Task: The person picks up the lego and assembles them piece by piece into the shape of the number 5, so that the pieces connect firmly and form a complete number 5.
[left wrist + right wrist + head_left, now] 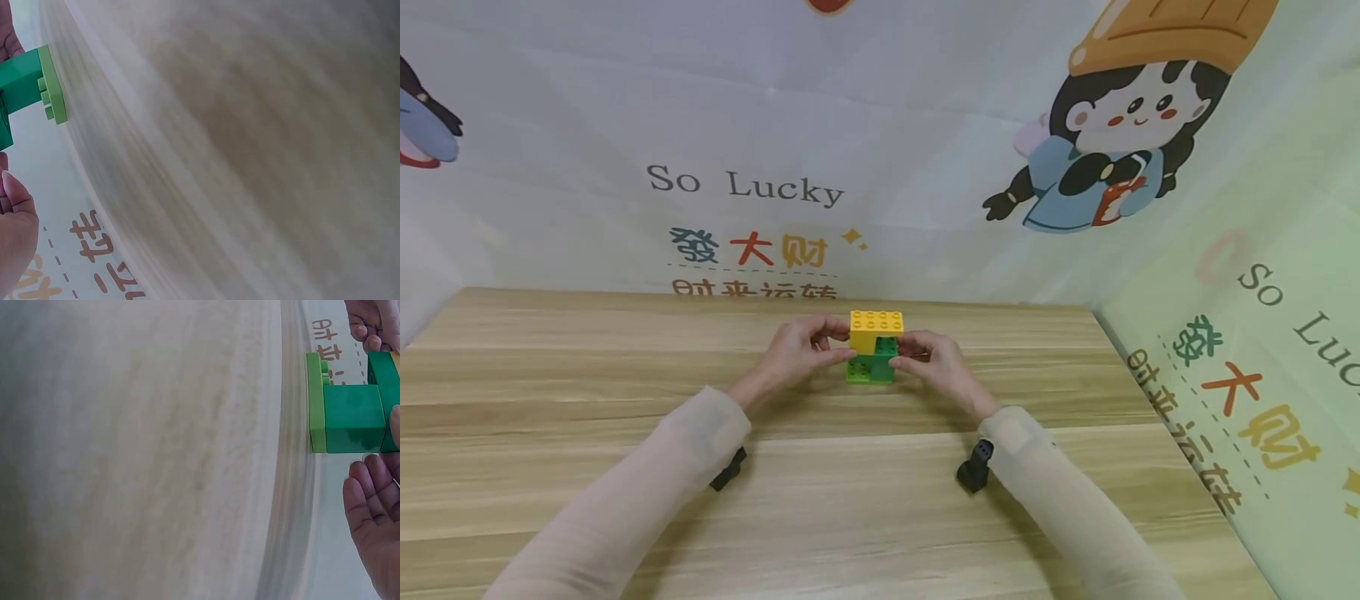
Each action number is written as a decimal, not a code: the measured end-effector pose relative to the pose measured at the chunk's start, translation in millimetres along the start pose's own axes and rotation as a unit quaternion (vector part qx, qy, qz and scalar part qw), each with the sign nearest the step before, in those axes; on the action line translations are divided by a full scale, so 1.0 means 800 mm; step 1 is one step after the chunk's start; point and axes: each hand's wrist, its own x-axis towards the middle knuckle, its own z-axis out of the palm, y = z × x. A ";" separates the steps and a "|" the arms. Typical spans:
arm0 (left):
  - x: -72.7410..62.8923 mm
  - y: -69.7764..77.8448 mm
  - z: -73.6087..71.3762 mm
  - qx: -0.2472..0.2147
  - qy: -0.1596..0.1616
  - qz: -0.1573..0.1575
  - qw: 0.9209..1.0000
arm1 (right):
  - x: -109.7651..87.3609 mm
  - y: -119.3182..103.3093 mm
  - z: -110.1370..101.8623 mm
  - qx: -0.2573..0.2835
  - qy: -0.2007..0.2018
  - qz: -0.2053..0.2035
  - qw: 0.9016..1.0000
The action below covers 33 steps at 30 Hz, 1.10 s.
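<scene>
Wood: the table [880, 500] is light wood with long grain, and the block stack [875, 347] stands near its far edge, in the middle.
Stack: a yellow block [876, 329] is on top, a dark green block [886, 350] is under it, and a light green plate [865, 372] is at the bottom, touching the table.
Left hand: the left hand [801, 350] grips the stack from its left side, with fingers curled on the yellow block.
Right hand: the right hand [932, 360] holds the stack from its right side, fingers curled on the green part.
Head view only: it shows the yellow block's studs and both sleeves.
Right wrist view only: it shows the light green plate [317, 403] lying flat against the table, with the dark green block [354, 419] on it.
Left wrist view only: it shows the plate [52, 84] from its edge; much is blurred.
Room: behind the stack hangs a printed cloth [745, 187] with "So Lucky" and a cartoon girl [1112, 133].
</scene>
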 end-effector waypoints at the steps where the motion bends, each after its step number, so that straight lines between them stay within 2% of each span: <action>1: 0.000 0.000 0.000 0.000 0.000 -0.001 1.000 | 0.000 0.000 0.000 -0.004 0.000 -0.003 1.000; 8: 0.001 -0.001 0.003 -0.011 0.001 -0.008 1.000 | -0.001 0.001 0.000 -0.016 0.005 -0.010 1.000; 18: 0.000 -0.001 0.005 -0.017 0.000 0.002 1.000 | -0.003 -0.003 0.000 -0.015 -0.001 0.018 1.000; 25: 0.008 -0.001 0.005 -0.021 0.001 -0.008 1.000 | 0.002 -0.004 -0.002 -0.021 -0.006 0.027 0.999; 33: 0.018 -0.003 0.006 -0.022 0.018 -0.025 0.999 | 0.013 -0.003 -0.003 -0.019 -0.018 0.028 0.999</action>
